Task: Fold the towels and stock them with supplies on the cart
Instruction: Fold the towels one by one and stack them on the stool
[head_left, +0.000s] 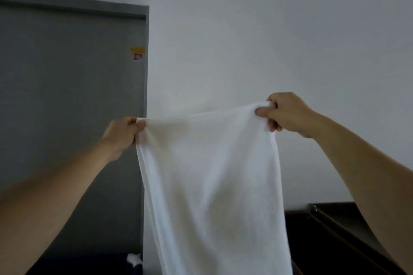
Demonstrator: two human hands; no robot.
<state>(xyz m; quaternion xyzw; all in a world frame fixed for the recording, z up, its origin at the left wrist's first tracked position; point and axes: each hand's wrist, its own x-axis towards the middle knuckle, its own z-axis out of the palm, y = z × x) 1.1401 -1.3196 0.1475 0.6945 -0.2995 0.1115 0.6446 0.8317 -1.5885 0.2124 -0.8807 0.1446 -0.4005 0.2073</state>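
The left hand [123, 133] and right hand [288, 114] each pinch a top corner of the white towel [210, 185]. It hangs just right of the grey door [71, 96].

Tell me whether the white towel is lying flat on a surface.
No, the white towel hangs in the air, its top corners pinched by the left hand and the right hand.

Grey door [67, 96] beside white wall [268, 29].

We see both arms bare: the left forearm [67, 187] at lower left, the right forearm [359, 176] at lower right, skin uncovered up to the left grip [124, 133] and right grip [288, 114].
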